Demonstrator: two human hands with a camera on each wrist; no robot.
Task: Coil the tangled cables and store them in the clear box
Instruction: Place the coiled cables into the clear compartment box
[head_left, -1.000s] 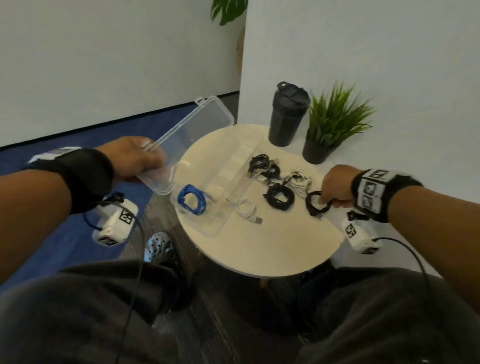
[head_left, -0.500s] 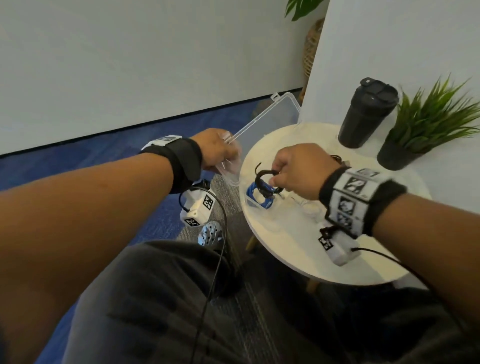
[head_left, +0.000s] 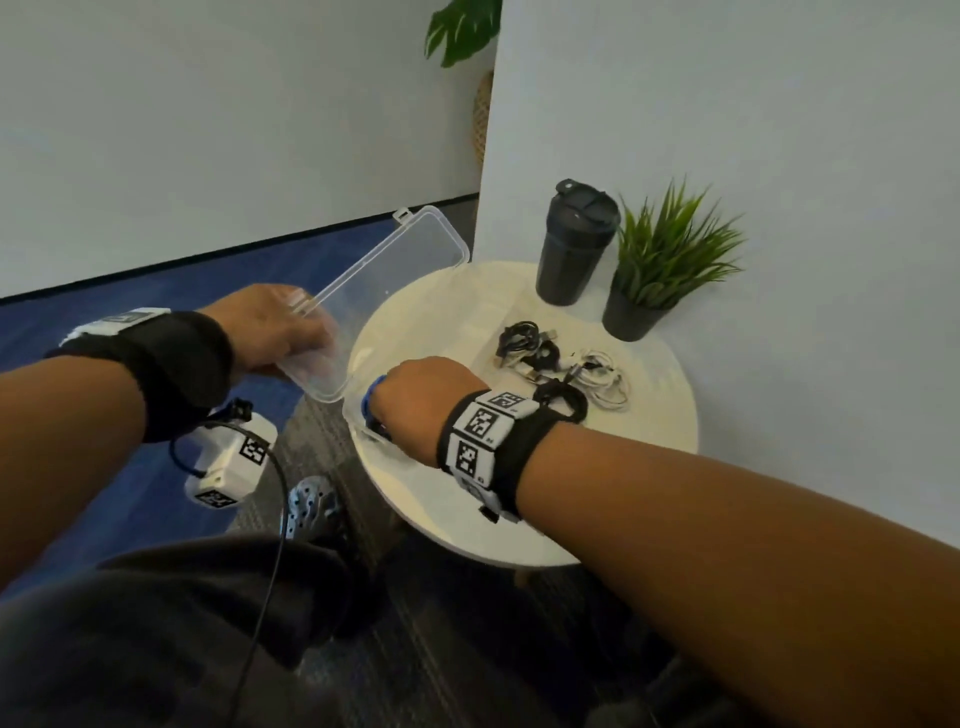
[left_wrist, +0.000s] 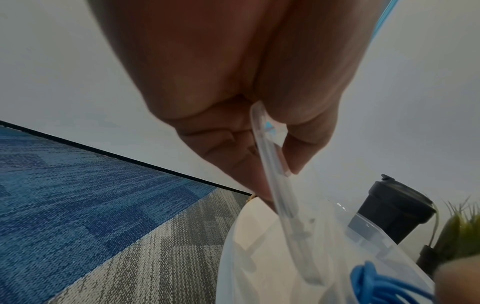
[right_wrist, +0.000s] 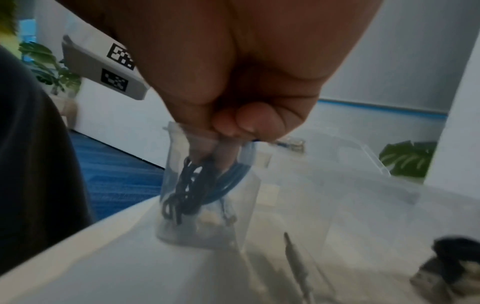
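The left hand (head_left: 270, 332) pinches the thin edge of the transparent plastic lid (head_left: 395, 280), left of centre. The right hand (head_left: 421, 400) grips a coiled black cable (right_wrist: 187, 191), lowered into the clear box (right_wrist: 207, 185) beside a coiled blue cable (right_wrist: 231, 181). Loose black and white cables (head_left: 566, 369) lie right of centre on the round white table (head_left: 649, 467).
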